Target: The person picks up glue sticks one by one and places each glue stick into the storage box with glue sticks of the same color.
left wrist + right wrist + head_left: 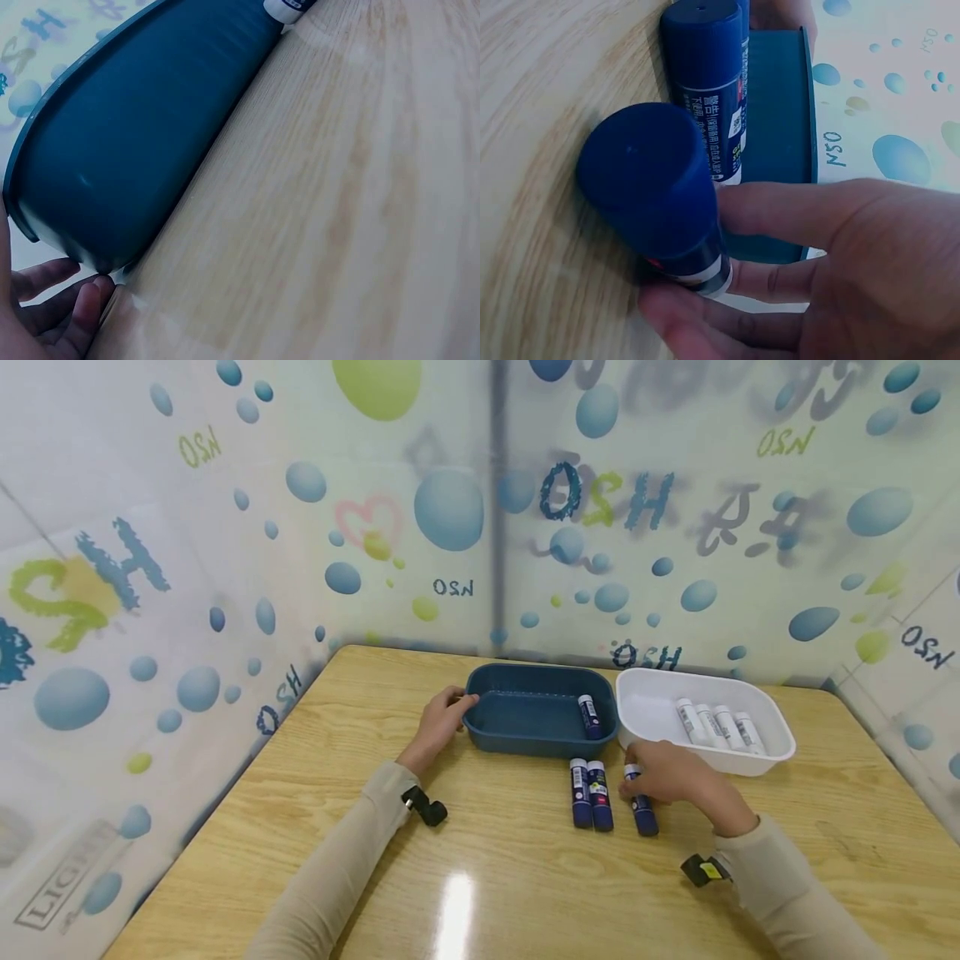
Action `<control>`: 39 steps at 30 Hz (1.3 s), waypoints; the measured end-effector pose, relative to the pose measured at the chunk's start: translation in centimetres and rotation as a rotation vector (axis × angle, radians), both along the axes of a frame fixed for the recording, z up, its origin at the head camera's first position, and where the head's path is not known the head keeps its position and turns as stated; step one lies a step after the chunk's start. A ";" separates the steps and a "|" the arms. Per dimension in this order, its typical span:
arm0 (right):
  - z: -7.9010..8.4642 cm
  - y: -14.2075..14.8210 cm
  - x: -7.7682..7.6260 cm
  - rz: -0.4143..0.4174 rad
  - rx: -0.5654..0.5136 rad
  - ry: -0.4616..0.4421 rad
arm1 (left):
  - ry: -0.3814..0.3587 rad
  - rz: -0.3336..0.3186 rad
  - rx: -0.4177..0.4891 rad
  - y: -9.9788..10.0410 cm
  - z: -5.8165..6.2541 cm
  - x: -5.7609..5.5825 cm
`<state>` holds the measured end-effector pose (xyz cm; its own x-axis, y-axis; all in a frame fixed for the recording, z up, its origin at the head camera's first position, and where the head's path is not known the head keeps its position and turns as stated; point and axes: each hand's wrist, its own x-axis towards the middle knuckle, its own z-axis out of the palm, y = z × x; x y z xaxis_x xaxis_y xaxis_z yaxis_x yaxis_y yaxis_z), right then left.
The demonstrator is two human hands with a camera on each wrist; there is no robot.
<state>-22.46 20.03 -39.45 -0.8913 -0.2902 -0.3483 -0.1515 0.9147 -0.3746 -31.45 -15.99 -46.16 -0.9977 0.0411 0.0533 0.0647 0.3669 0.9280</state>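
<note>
My right hand (pixel 663 770) pinches a dark blue glue stick (pixel 642 810) with a white end, low over the table in front of the white bin. In the right wrist view, its blue end (pixel 641 180) faces the camera, with thumb and fingers around the white end. Two more blue glue sticks (pixel 581 793) lie side by side just left of it. My left hand (pixel 441 720) holds the left end of the dark blue bin (pixel 517 745), one digit over the rim and other fingertips low against the outer wall. One blue glue stick (pixel 590 718) lies inside that bin.
The white bin (pixel 757 765) stands against the blue bin's right end and holds several white glue sticks (pixel 726 727). Both bins are near the back edge of the wooden table (pixel 540 885). A patterned curtain (pixel 450 602) hangs behind and at the sides.
</note>
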 end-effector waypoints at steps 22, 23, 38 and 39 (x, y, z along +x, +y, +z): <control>0.3 -0.2 0.3 0.020 -0.139 -0.041 | -0.004 -0.006 0.001 0.0 -0.1 0.0; 0.3 -0.2 0.4 0.021 -0.138 -0.040 | -0.004 -0.005 0.002 0.0 -0.1 0.0; 1.6 -1.0 0.2 0.008 -0.126 -0.027 | 0.003 -0.003 0.005 0.0 0.1 0.1; 1.6 -1.0 0.3 0.011 -0.125 -0.027 | 0.002 -0.002 0.004 0.0 0.1 0.1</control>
